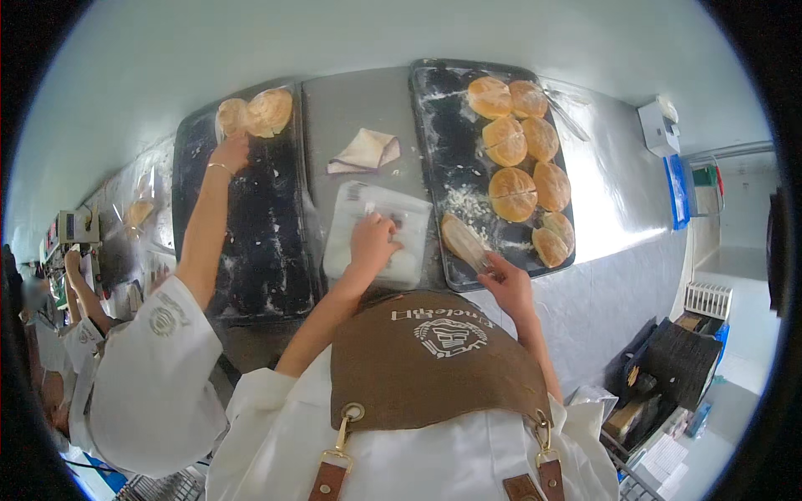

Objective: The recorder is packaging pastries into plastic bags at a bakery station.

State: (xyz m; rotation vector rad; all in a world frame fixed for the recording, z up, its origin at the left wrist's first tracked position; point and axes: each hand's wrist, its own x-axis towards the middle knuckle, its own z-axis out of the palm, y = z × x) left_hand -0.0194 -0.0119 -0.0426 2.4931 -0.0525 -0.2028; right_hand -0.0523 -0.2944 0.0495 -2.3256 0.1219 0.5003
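My right hand [509, 283] grips the gathered end of a clear plastic bag [477, 250] around a bread roll [458, 235], at the near edge of the right black baking tray [457, 147]. My left hand [374, 245] is on a translucent plastic container or stack of bags [344, 235] with white contents; whether its fingers pinch anything is unclear. Several round, flour-dusted bread rolls [512, 194] lie on the right tray, with loose flour beside them. Beyond my left hand, a folded white cloth [366, 150] rests on the metal table.
At the left, a co-worker's hand [232, 153] touches rolls [269, 113] on another black tray [250, 250]. Tongs [567, 116] lie beyond the right tray. A white box [658, 128] and a blue-edged plastic container [680, 191] stand at the far right.
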